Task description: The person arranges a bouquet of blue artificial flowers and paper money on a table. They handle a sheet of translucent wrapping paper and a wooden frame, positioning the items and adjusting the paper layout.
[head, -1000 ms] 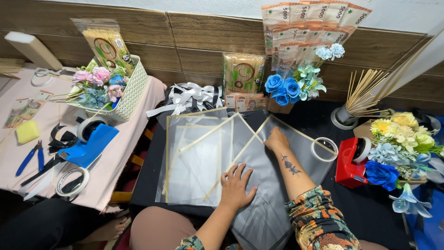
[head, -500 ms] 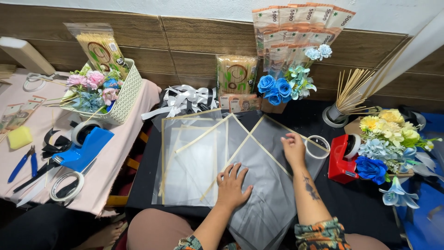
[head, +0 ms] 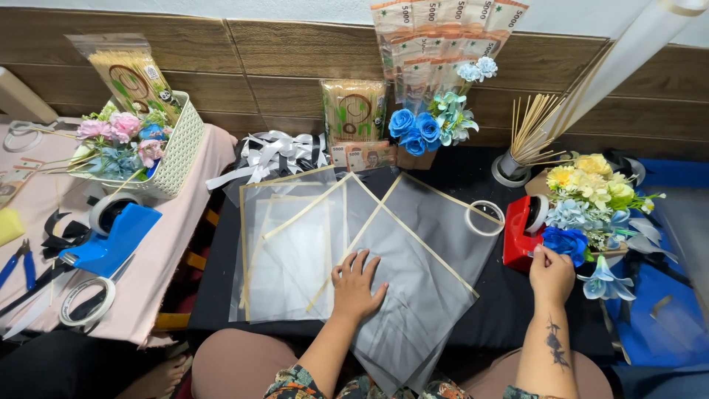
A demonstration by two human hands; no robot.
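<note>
**Wrapping sheets pinned flat, right hand at the tape dispenser**

Wrapping sheets [head: 413,251], translucent with pale gold borders, lie overlapped on the black table [head: 221,295] near me. I see my left hand [head: 358,284] pressing flat on them, fingers spread, gripping nothing. My right hand [head: 550,273] is at the red tape dispenser [head: 517,236] on the right, fingertips pinched at its near edge; I cannot tell what they hold. Blue fabric flowers [head: 565,240] sit just beside it.
</note>
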